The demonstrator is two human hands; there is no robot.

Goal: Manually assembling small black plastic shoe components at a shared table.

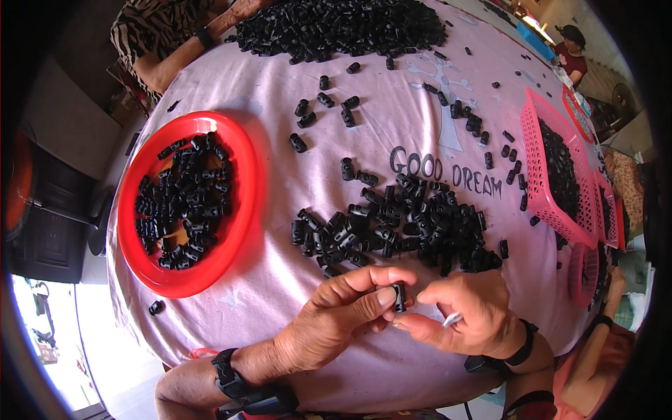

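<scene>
While left hand (pixel 322 323) pinched one black part (pixel 400 297) near loose pile (pixel 427 218) | right hand (pixel 479 311) was close beside, grip couldn't be told | judged risk: slackened pinch could've dropped it onto pink cloth (pixel 266 308)

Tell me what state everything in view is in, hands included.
Left hand: pinching a black piece
Right hand: thumb and forefinger apart
Red tray: partly covered with black pieces
Near heap: loosely spread
Far heap: piled thickly
Pink basket: holding black pieces
Pink tablecloth: wrinkled
</scene>
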